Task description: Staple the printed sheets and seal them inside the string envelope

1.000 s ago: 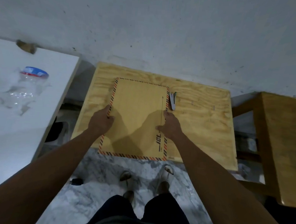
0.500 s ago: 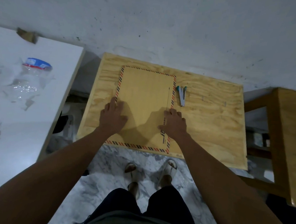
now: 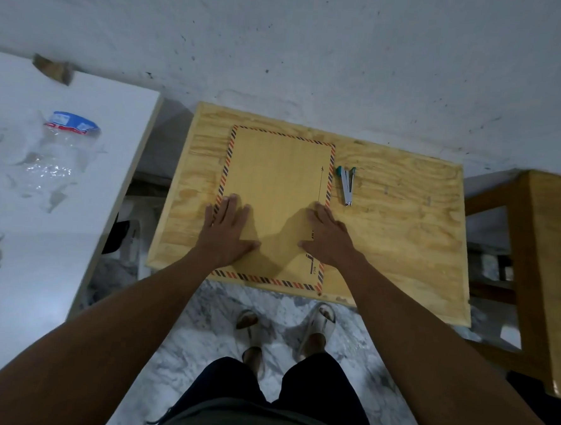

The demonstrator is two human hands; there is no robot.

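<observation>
A brown envelope (image 3: pixel 275 192) with a striped red-and-black border lies flat on the plywood table (image 3: pixel 402 239), printed side up. My left hand (image 3: pixel 227 230) rests flat on its near left part, fingers spread. My right hand (image 3: pixel 328 236) lies flat on its near right edge, fingers extended. Just right of the envelope lies a small stapler (image 3: pixel 347 185) with a teal end, untouched. No printed sheets are visible, and no string closure shows on this side.
A white counter (image 3: pixel 39 263) to the left carries a crumpled clear plastic bottle (image 3: pixel 61 153) with a blue cap. A wooden stool (image 3: pixel 547 278) stands to the right. A grey wall runs behind the table. My sandalled feet stand on marble floor (image 3: pixel 199 338).
The envelope slid away from me, fully onto the table instead of overhanging its near edge. Both hands flattened out on it, fingers spreading. The stapler stayed put.
</observation>
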